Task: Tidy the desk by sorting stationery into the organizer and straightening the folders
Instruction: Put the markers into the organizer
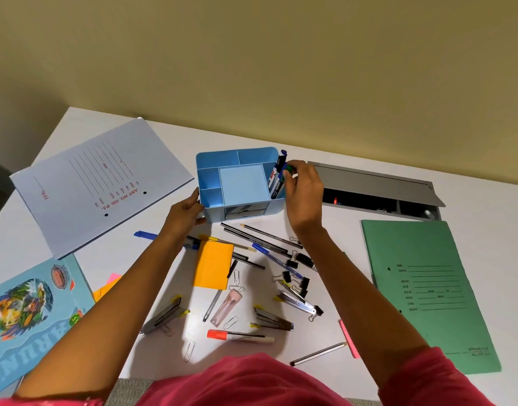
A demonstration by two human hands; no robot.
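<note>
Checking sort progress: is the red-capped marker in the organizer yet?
No, the red-capped marker lies flat on the desk, well in front of the organizer and close to the person.

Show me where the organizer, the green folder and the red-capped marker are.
organizer (218, 160): head view, inside its bare back-left compartment.
green folder (427, 288): head view, middle of its cover.
red-capped marker (240, 336): head view, middle of its white barrel.
</note>
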